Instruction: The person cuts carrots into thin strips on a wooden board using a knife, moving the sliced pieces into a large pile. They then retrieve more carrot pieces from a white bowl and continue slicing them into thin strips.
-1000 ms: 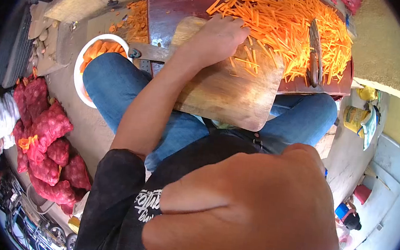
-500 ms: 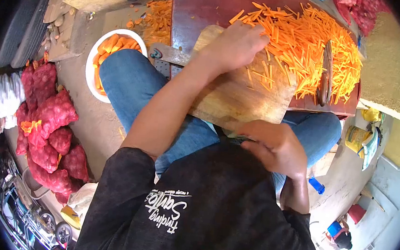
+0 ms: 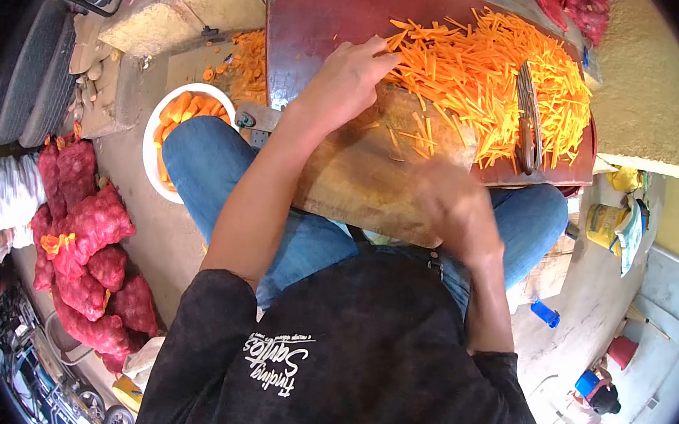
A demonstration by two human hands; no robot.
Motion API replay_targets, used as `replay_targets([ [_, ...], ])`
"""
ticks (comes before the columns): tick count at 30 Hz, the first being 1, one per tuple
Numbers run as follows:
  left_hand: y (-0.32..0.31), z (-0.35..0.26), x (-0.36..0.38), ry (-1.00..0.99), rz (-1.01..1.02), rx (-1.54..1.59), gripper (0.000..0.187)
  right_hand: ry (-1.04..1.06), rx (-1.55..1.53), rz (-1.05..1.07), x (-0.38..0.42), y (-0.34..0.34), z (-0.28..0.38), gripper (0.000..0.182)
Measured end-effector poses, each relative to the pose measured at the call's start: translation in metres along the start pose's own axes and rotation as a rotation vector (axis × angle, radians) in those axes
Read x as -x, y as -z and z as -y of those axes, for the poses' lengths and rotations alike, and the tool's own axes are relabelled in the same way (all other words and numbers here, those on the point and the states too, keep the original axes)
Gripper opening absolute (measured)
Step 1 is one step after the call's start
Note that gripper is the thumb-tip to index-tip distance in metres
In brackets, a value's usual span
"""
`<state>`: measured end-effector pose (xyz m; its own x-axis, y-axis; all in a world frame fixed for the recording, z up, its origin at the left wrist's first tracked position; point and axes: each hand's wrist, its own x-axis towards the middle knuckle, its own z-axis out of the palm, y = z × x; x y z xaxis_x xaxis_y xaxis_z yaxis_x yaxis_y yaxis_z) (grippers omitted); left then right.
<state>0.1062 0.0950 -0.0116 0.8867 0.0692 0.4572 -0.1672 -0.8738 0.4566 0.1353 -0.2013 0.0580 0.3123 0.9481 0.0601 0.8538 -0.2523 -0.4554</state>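
Observation:
My left hand (image 3: 349, 80) is over the far left edge of the wooden cutting board (image 3: 357, 197), fingers stretched apart toward a heap of orange carrot sticks (image 3: 457, 65). Above the board's near right part, my right hand (image 3: 455, 206) is smeared by motion, so its fingers cannot be made out. A few loose carrot sticks (image 3: 423, 138) lie on the board. The board rests across my lap and against the dark red table (image 3: 312, 16). A long, dark, wooden-looking tool (image 3: 529, 120) lies on the carrot heap.
Left of my knee stands a white basin (image 3: 154, 147) of peeled carrots (image 3: 191, 110). A flat metal piece (image 3: 259, 116) juts out beside the table. Red net sacks (image 3: 93, 215) lie on the floor at left. Farther right are a yellow container (image 3: 603, 225) and a person (image 3: 604, 397).
My left hand has shifted left and its fingers have spread. My right hand has moved up and away from my waist, over the board. The view has shifted slightly.

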Motion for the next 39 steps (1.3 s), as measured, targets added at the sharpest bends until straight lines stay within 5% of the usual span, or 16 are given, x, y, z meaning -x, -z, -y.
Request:
replay_targets([
  [3, 0.006, 0.003, 0.001, 0.003, -0.050, 0.041, 0.037, -0.252, 0.368, -0.372, 0.000, 0.006, -0.056, 0.045],
  [7, 0.003, 0.003, -0.003, 0.053, -0.007, 0.108, 0.036, -0.527, 0.518, -0.353, 0.022, 0.016, -0.127, 0.067],
  [13, -0.006, -0.006, -0.003, -0.024, 0.075, 0.000, 0.030, -0.455, 0.568, -0.398, 0.025, 0.013, -0.176, 0.071],
  [16, 0.000, -0.015, -0.002, 0.011, 0.125, -0.040, 0.037, -0.590, 0.371, -0.294, 0.020, 0.021, -0.193, 0.069],
  [20, -0.006, -0.009, -0.004, -0.057, 0.094, -0.058, 0.033, -0.532, 0.157, -0.409, 0.021, 0.043, -0.201, 0.060],
  [29, -0.024, -0.023, -0.004, -0.155, -0.003, 0.008, 0.023, -0.563, -0.399, -0.634, 0.004, 0.077, -0.157, 0.038],
  [31, -0.026, -0.029, -0.004, -0.172, -0.037, 0.017, 0.020, -0.706, -0.490, -0.594, -0.005, 0.077, -0.118, 0.035],
  [33, -0.025, -0.029, -0.002, -0.166, -0.051, -0.004, 0.015, -0.604, -0.473, -0.557, -0.004, 0.065, -0.101, 0.031],
  [39, 0.009, -0.005, -0.010, -0.024, -0.226, -0.153, 0.010, -0.585, -0.425, -0.067, 0.002, 0.049, -0.006, 0.034],
])
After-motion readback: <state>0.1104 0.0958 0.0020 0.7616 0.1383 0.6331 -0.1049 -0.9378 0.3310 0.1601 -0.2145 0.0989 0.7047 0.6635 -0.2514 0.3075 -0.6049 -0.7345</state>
